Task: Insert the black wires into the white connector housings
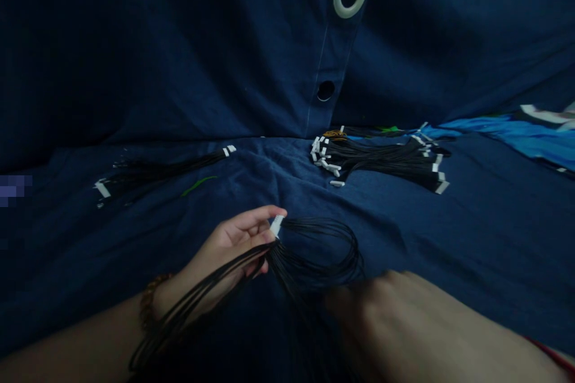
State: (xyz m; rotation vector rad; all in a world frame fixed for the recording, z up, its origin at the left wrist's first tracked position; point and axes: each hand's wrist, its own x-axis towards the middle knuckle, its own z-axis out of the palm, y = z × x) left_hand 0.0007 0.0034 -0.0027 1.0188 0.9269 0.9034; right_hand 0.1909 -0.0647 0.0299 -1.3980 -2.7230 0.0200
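Between the thumb and fingers of my left hand (245, 242) is a small white connector (277, 225), gripped near the middle of the view. Several thin black wires (354, 245) run from it; some loop out to the right, others hang down or drape back over my left wrist. My right hand (381, 305) is at the lower right, beside the hanging wires. It is smeared and dark, and its fingers are hidden, so I cannot make out whether it holds any wire.
A bundle of black wires (179, 167) with white ends lies at the left, near a green strip (197, 184). A thicker bundle (381, 158) with white connectors lies at the right, with blue material (489, 131) beyond. Dark blue cloth (179, 60) with a ring eyelet (336, 0) rises behind.
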